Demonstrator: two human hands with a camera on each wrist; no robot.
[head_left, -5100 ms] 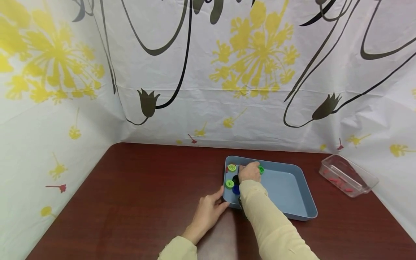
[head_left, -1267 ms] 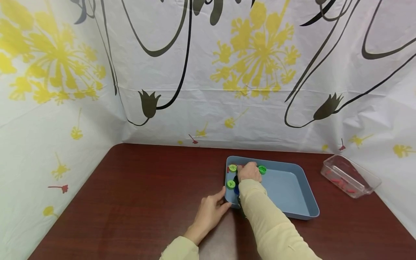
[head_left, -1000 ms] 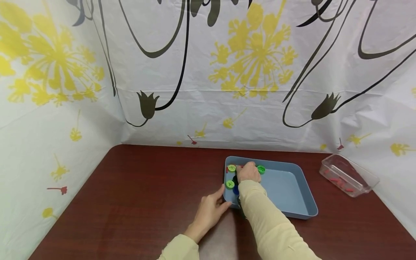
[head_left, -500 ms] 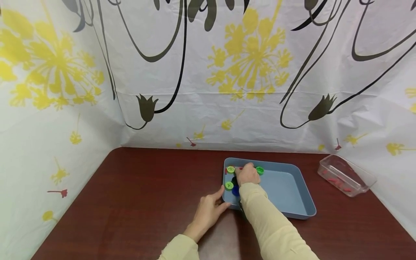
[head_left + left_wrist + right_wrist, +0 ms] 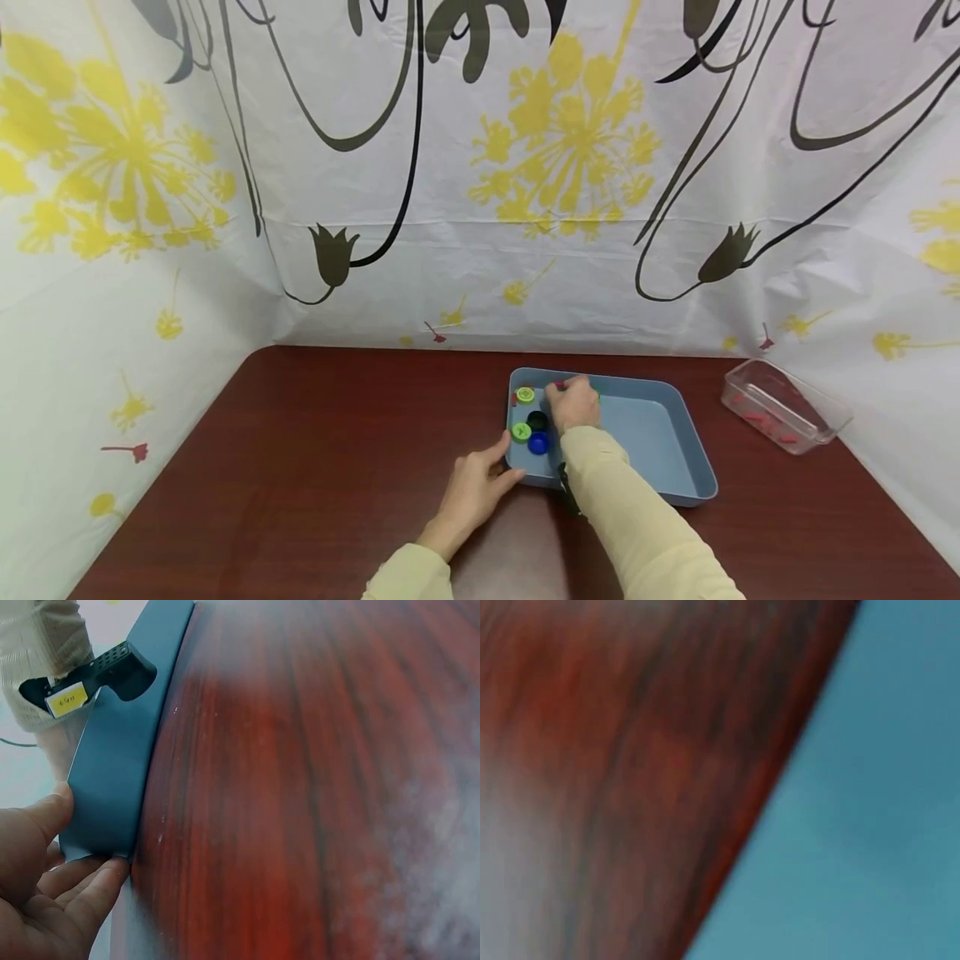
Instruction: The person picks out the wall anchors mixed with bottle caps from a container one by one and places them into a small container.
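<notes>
My left hand grips the near left corner of the blue-grey tray; in the left wrist view its thumb lies on the tray wall, with fingers around the corner. Inside the tray, toward the far side, my right hand reaches down with bent fingers. A small red piece shows at its fingertips; I cannot tell whether they hold it. To its left are two light green bottle caps, one far and one near, a black cap and a blue cap. The right hand mostly hides a green cap.
A clear plastic box with several red pieces stands right of the tray on the dark wooden table. Another red piece lies by the tray's left wall. Patterned white cloth hangs behind.
The right hand has shifted slightly right within the tray, uncovering the black and blue caps and covering most of the green one. The left hand keeps its hold on the corner.
</notes>
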